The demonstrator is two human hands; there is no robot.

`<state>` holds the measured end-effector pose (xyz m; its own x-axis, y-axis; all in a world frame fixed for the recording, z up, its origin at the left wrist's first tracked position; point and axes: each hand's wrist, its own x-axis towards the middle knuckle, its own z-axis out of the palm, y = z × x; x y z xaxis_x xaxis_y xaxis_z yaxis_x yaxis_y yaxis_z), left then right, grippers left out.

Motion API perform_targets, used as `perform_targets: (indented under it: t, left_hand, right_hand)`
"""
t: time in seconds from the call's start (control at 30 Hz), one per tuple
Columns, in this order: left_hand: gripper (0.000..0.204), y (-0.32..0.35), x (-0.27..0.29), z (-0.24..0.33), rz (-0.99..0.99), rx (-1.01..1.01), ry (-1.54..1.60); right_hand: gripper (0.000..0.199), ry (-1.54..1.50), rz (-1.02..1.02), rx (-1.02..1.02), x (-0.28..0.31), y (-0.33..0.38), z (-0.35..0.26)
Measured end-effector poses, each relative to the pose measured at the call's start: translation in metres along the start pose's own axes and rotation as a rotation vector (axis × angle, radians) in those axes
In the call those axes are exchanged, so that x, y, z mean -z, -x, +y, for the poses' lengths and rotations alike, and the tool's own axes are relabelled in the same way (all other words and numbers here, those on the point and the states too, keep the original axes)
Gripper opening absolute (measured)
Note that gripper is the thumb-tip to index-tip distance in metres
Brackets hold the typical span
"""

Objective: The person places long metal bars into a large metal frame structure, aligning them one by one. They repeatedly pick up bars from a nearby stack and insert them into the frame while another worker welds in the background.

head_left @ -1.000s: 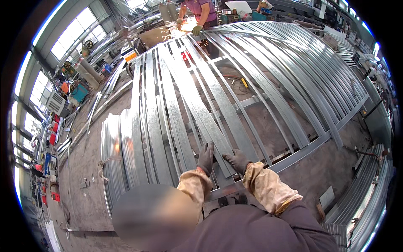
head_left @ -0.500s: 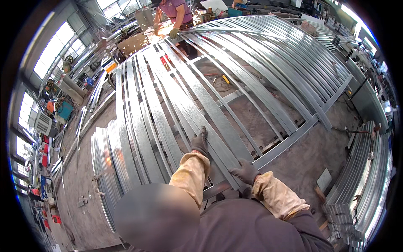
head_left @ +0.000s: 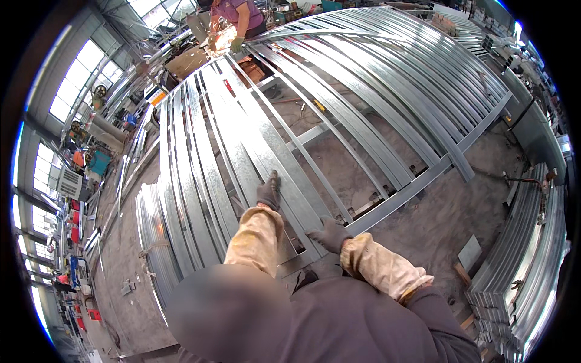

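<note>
My left hand (head_left: 268, 192), in a dark work glove, rests on a long galvanized metal slat (head_left: 289, 213), its visible fingers pointing forward along it. At the near end of a wide slat (head_left: 302, 184) just right of that one lies my right hand (head_left: 330, 235), gloved alike, with fingers stretched leftward over the metal and thumb apart. The undersides of both hands are hidden. Both slats lie side by side across a metal frame (head_left: 393, 204), among several others. Pale protective sleeves (head_left: 257, 239) cover my forearms.
Beyond the frame a person (head_left: 242, 18) works amid flying sparks (head_left: 221, 39). Stacked metal profiles stand at the right (head_left: 514, 254) and lie at the left (head_left: 158, 224). A yellow-handled tool (head_left: 319, 105) is visible between the slats. A blurred round shape (head_left: 229, 317) hides the lower middle.
Both my hands have shifted left, and the slats near them have moved left too. The wide slat now sits closer beside the one under my left hand. The view has shifted slightly.
</note>
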<state>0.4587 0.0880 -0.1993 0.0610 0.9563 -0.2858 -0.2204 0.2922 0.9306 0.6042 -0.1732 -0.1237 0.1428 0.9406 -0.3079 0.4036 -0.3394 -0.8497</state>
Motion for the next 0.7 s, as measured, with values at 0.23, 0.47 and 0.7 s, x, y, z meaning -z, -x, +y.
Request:
perform_targets:
  t: [0.23, 0.47, 0.7]
  left_hand:
    - [0.045, 0.023, 0.012, 0.062, -0.12, -0.053, -0.256]
    - [0.033, 0.045, 0.086, 0.012, -0.251, -0.147, -0.307]
    - [0.053, 0.069, 0.133, 0.033, -0.311, 0.172, -0.39]
  right_hand:
    - [0.078, 0.047, -0.015, -0.053, -0.012, -0.035, -0.049]
    - [0.082, 0.227, 0.024, 0.018, -0.075, -0.063, -0.024]
    - [0.076, 0.332, -0.193, -0.058, -0.095, -0.072, -0.009]
